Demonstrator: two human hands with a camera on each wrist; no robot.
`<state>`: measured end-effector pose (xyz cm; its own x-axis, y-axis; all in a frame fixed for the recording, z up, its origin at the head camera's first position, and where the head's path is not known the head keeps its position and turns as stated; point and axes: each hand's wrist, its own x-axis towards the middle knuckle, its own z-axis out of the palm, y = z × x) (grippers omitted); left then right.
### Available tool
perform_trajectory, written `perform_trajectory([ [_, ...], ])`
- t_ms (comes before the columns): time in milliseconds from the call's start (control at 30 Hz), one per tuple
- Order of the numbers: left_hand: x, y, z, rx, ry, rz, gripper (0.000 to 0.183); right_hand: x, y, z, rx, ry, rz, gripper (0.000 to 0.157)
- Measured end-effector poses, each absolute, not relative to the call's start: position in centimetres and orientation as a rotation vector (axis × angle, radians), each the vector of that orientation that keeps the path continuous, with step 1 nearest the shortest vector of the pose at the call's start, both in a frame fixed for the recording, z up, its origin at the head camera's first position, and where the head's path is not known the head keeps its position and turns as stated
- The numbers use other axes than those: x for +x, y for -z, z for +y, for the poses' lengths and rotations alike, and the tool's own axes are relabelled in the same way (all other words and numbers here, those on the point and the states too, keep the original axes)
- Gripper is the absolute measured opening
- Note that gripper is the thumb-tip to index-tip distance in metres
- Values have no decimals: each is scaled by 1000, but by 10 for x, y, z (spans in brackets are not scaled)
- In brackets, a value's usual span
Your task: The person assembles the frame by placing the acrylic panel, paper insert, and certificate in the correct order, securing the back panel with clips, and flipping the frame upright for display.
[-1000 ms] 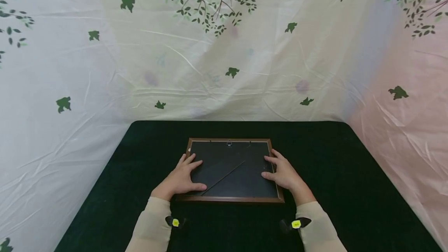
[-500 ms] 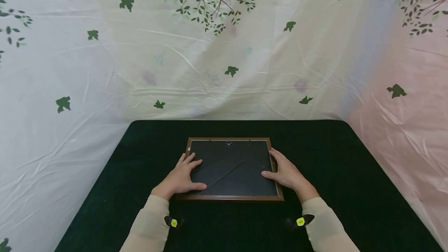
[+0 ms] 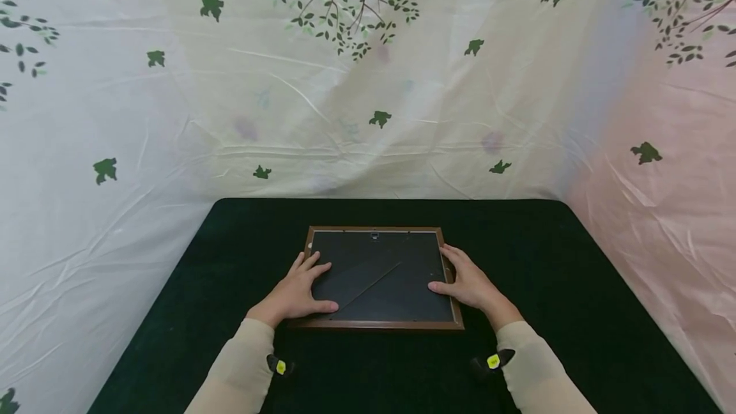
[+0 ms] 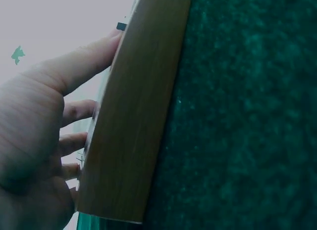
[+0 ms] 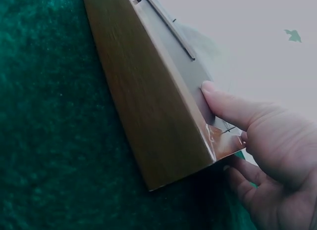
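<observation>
A picture frame (image 3: 359, 278) with a brown wooden rim lies face down on the dark green cloth, its black backing upward. My left hand (image 3: 294, 289) rests spread over the frame's left side, thumb and fingers on the backing and rim. On the other side, my right hand (image 3: 470, 281) grips the right rim, its thumb on the backing and its fingers at the outer side. The right wrist view shows this thumb (image 5: 230, 104) above and curled fingers lower down, partly hidden. In the left wrist view, the frame's wooden edge (image 4: 133, 116) stands beside the left hand.
Dark green cloth (image 3: 552, 312) covers the table around the frame. A pale curtain (image 3: 322, 145) printed with leaves and branches hangs behind and at both sides. On the backing are a small metal hanger (image 3: 375, 236) near the far rim and a diagonal stand slit (image 3: 370, 285).
My right hand's fingers have shifted from lying over the backing to the outer side of the right rim; its thumb stays on the backing. The left hand and the frame look nearly unmoved.
</observation>
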<state>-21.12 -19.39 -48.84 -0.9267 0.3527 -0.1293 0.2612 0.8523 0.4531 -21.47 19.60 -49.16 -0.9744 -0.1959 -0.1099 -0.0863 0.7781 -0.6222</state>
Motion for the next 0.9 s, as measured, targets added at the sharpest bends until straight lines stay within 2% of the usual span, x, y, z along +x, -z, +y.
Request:
perform_trajectory([
  [367,-210,484,-194,506,-604,2821,97,-221,489,198,-234,866,2820,100],
  [900,-207,481,-195,534,-588,2820,95,-220,477,194,-403,577,2885,97],
])
